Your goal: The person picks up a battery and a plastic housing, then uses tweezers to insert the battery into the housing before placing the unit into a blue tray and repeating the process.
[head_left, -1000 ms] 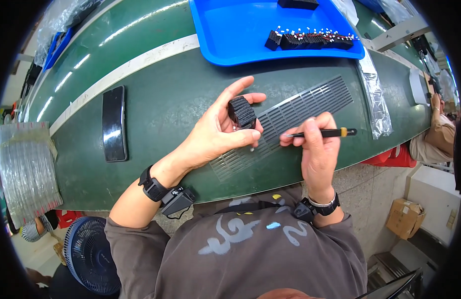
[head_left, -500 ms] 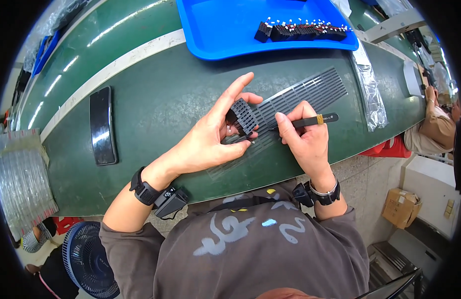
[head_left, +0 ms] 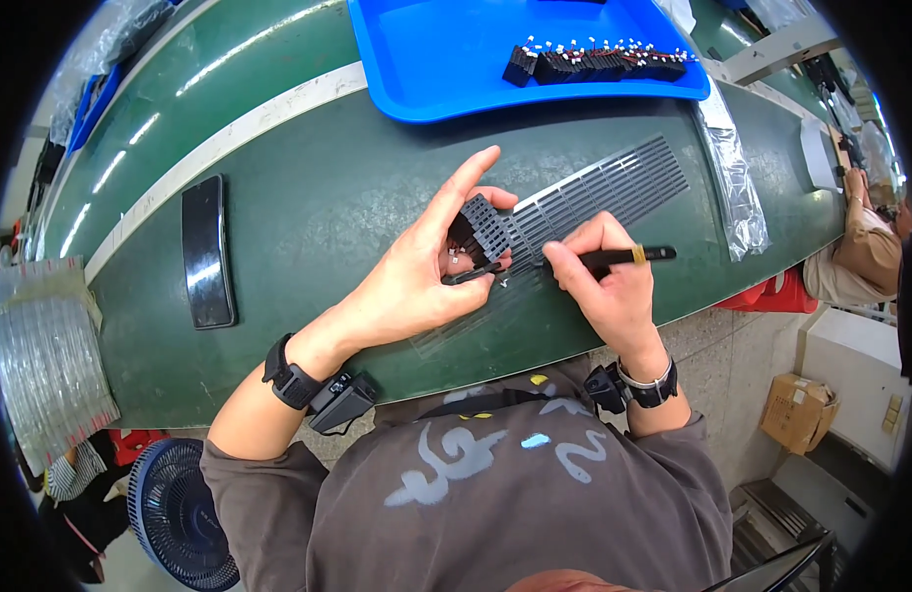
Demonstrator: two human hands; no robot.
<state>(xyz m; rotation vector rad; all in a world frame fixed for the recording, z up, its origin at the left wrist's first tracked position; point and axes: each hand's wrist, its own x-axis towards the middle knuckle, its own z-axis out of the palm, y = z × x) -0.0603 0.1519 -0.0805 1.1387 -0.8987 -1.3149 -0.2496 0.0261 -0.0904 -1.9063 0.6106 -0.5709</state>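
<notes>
Small black blocks with gridded faces are bunched in my left hand, between its thumb and curled fingers, while the index finger points up and away. Tiny white connectors peek out near that palm. Black tweezers with a yellow band are pinched in my right hand, just right of the blocks. The tweezers' tips are hard to make out behind the fingers. Under both hands a flat panel of dark slotted rows lies slantwise on the green table.
At the far side a blue tray holds a row of black blocks with red wires and white connectors. A phone lies to the left. Clear plastic packaging rests at right, clear tubes at far left. Another person's arm shows far right.
My right hand has shifted slightly and the tweezers' handle lies a little lower at its outer end. My left hand keeps hold of the blocks, nearly still.
</notes>
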